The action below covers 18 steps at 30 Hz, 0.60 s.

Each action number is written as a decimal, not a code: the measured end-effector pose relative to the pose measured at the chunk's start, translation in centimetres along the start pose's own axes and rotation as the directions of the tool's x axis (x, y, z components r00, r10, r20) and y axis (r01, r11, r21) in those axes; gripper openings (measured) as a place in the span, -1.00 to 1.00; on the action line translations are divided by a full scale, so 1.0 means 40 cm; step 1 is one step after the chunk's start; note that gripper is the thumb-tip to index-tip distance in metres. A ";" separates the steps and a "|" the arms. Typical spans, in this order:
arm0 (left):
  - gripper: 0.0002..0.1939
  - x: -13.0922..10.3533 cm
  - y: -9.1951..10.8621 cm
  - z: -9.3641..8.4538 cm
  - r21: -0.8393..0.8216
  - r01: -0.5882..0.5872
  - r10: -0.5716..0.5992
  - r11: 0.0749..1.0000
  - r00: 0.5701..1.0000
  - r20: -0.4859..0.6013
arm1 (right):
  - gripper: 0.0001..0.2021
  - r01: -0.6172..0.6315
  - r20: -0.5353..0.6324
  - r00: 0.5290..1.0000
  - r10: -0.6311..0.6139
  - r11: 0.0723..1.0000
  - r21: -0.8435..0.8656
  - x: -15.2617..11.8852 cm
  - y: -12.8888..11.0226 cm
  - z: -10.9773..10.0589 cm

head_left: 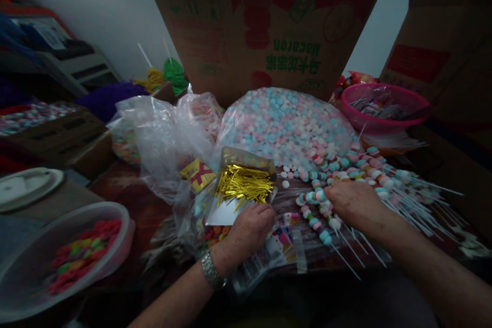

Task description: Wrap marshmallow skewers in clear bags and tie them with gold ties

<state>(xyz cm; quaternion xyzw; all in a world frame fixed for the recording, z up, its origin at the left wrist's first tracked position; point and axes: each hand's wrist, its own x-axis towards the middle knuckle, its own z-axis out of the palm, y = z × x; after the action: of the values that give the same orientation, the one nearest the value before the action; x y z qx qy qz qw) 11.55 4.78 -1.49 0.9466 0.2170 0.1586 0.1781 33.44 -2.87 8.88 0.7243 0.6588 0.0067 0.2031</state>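
Note:
My left hand (249, 230), a watch on its wrist, rests at the near right edge of an open tray (223, 215) of gold twist ties (246, 184). Its fingers are curled in; whatever they pinch is hidden. My right hand (355, 204) is closed around one end of a candy skewer (317, 196) with blue, pink and white pieces. Beneath and beside that hand lie more candy skewers (313, 220) on white sticks. A printed plastic packet (282, 243) lies between my hands.
Behind stands a big clear bag of pastel candies (284, 118) against a cardboard box (249, 25). At right are a pink basket (384, 125) and a pile of skewers (415, 210). A plastic tub (126, 246) of colourful rings sits left, near crumpled bags (161, 138).

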 end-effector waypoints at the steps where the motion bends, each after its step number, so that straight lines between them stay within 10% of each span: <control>1: -0.79 -0.009 -0.007 -0.005 -0.045 0.027 -0.029 0.999 0.999 -0.039 | -0.74 0.021 0.001 1.000 -0.021 1.000 -0.017 0.009 -0.005 -0.005; 18: -0.76 -0.072 -0.071 -0.060 -0.457 0.227 -0.348 0.860 0.916 -0.200 | -0.85 0.135 0.020 0.991 -0.134 0.989 -0.064 0.124 -0.099 -0.027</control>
<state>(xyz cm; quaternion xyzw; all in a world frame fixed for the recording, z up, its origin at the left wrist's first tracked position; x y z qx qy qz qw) 7.16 6.49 -1.16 0.8098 0.3398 0.3036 0.3695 30.02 2.37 7.40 0.6711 0.7041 0.0090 0.2319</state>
